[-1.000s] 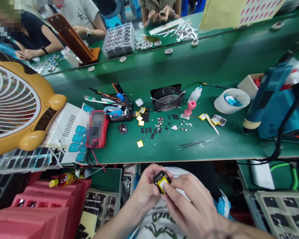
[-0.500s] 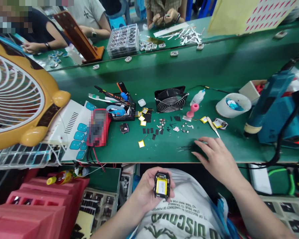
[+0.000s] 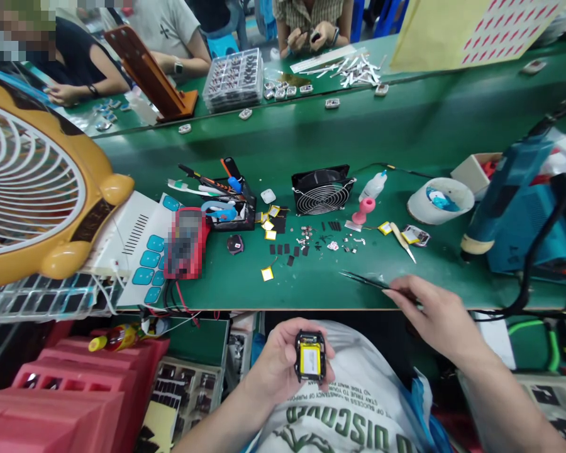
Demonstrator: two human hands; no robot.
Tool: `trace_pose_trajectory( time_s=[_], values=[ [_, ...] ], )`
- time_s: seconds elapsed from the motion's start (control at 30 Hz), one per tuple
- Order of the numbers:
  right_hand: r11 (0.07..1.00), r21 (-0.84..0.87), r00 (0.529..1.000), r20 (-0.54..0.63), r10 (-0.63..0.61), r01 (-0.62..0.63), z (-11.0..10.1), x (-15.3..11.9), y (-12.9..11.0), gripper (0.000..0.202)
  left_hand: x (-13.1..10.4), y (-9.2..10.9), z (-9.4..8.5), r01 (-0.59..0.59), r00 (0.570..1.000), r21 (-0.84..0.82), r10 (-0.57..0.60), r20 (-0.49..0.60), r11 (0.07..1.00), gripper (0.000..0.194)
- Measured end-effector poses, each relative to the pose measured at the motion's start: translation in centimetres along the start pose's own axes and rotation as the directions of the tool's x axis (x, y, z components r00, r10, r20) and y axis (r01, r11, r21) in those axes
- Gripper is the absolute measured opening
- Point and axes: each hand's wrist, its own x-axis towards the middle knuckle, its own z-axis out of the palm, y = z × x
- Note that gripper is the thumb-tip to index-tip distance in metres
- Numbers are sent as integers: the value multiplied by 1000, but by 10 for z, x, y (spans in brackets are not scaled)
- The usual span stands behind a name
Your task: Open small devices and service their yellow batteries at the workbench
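Right hand (image 3: 436, 314) is now pinched shut on the tweezers (image 3: 365, 280). Half a second ago it lay flat over them on the green bench (image 3: 405, 126), fingers spread; a second ago it was down at the lap, pressing on the yellow cell. The tweezers now sit tilted, tips pointing left over the bench near its front edge; whether the tips touch the mat, cannot tell.

Left hand (image 3: 278, 362) is unchanged in role: closed around the small black module (image 3: 310, 356), open face up, yellow battery (image 3: 310, 358) seated in it. It sits below the bench edge, over the lap and the printed white shirt, a touch lower in frame than before. The two hands are well apart.

Judgement: bare-finger handling of the module has given way to tool work; tool and module have not met.

Hard to make out:
- Tweezer tips thin and dark against the mat; open or closed, cannot tell.
- Right thumb and grip point hidden behind the knuckles.
- Module's detail around the battery too small to read; any wires or connector not resolvable.
- Loose black and yellow parts (image 3: 290, 250) scattered mid-bench, too small to identify.
- Red meter (image 3: 186, 242) by the tool holder is blurred out.
- Blue unit (image 3: 519, 207) at right is cut by cables and the frame edge.
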Motion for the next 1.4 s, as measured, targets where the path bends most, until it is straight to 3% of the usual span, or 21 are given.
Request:
trace_pose_trajectory(
  time_s=[0.1,0.17,0.33,0.4,0.47,0.53,0.63,0.73,1.03,1.17,1.4],
  values=[
    [994,89,996,-50,73,-68,-20,6,-14,28,0,0,0,9,1000,12,-9,2,1000,45],
    [989,131,997,-25,75,-71,-23,6,-15,25,0,0,0,13,1000,20,-13,-9,1000,45],
    [991,133,999,53,-1,-6,-3,1,-6,26,1,0,1,26,999,47,-24,-32,999,44],
    [976,217,999,32,26,-33,1,-1,-12,20,1,0,0,31,999,51,-29,-31,998,45],
    [908,405,992,-29,125,-103,-3,-3,-29,12,1,0,0,38,999,57,-36,-38,998,45],
    [770,619,973,-38,227,-156,-9,-3,-51,16,2,0,-1,45,998,67,-42,-53,997,45],
    [613,780,989,50,140,-126,-13,1,-79,11,3,-1,-1,54,997,62,-50,-65,997,45],
    [601,798,998,17,67,-54,-5,7,-90,11,3,-3,-2,46,998,61,-42,-54,997,45],
    [566,815,990,60,124,-120,8,7,-91,20,1,-4,-6,57,992,81,-47,-115,995,44],
    [605,793,993,-5,115,-66,13,6,-93,18,-1,-6,-8,56,991,101,-43,-125,993,43],
    [540,827,967,13,255,-154,22,11,-97,8,3,-4,-9,52,988,177,-25,-150,983,43]
  ],
)
